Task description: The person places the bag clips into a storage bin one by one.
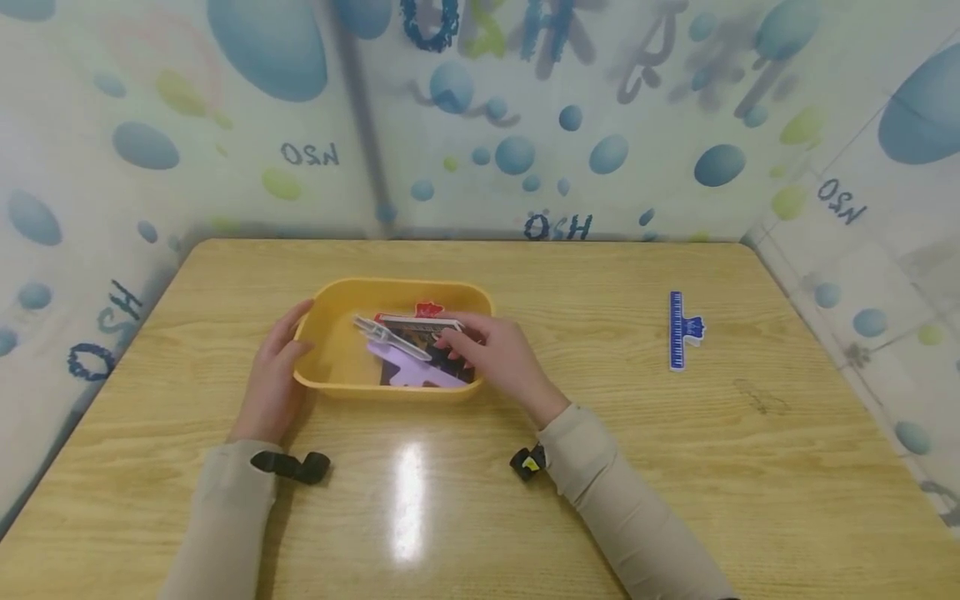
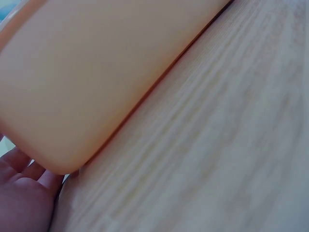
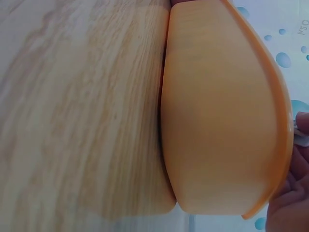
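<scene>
A yellow plastic basin sits on the table. My left hand grips its left end, with the thumb near the rim and fingers against the outer wall. My right hand reaches over the right rim and pinches the right end of a red ruler-shaped clip, its pale edge turned up. Beneath lie a slim silver tool like a drawing compass, a purple flat piece and a dark patterned item. In the right wrist view, the right thumb and fingers show beyond the rim, on a small pale piece.
A blue ruler-shaped clip lies on the right side of the wooden table. Walls with blue and green bubble prints enclose the back and sides. Black straps circle both wrists.
</scene>
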A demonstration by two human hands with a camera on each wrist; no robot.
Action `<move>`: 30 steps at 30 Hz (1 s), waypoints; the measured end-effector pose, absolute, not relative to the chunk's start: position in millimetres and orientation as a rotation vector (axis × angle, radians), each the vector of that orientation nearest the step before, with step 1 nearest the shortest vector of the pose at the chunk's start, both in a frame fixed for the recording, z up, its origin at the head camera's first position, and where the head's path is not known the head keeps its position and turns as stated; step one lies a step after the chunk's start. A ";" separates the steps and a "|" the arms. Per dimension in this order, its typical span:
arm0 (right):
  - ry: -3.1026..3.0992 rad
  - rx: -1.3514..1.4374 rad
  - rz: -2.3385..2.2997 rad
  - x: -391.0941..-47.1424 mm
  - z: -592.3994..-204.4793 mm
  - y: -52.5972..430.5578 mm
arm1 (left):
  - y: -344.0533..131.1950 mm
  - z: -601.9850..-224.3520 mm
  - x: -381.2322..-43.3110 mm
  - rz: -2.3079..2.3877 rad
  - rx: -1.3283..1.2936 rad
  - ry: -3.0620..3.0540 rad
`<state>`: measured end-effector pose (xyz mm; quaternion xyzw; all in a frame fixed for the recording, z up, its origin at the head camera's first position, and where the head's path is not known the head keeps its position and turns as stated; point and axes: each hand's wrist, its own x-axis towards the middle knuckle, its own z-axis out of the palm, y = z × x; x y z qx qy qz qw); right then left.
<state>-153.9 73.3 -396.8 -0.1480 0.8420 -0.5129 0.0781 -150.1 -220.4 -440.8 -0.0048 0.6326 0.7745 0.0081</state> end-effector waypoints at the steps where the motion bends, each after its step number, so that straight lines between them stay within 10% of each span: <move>1: 2.551 -0.470 -1.498 -153.9 -397.2 72.9 | -220.4 -440.6 -150.1 2.428 -0.011 1.965; 30: 2.777 -0.617 -1.183 -151.0 -399.2 69.0 | -219.9 -438.0 -148.6 2.433 -0.009 1.949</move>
